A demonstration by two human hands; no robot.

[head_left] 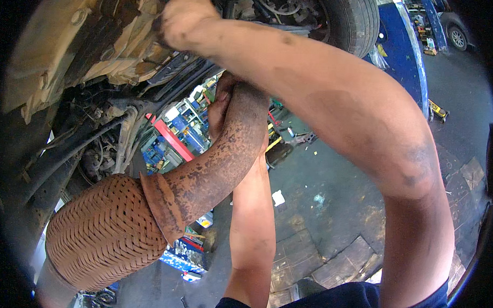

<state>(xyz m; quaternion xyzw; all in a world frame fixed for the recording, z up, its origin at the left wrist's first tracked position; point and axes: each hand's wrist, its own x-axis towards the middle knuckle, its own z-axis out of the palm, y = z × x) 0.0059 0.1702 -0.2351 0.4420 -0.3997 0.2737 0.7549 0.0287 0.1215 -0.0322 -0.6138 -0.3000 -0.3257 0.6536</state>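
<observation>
A rusty exhaust pipe (219,164) curves up through the middle of the view, with a flared collar and a woven flex section (105,233) at its lower left. My left hand (220,110) is wrapped round the pipe's upper part from behind; its fingers show on the left side. Above it, my right arm crosses the view, hiding the pipe's top end. My right hand (187,19) is curled up against the car's underside beside a dirty tan panel (49,44). Its fingertips are hidden, and whatever it grips cannot be made out.
A tyre (351,22) hangs at the top right of the raised car, next to a blue lift post (410,56). Suspension arms (125,131) lie left of the pipe. Below are a dark floor with flat boards (343,263), and cluttered shelves (180,122).
</observation>
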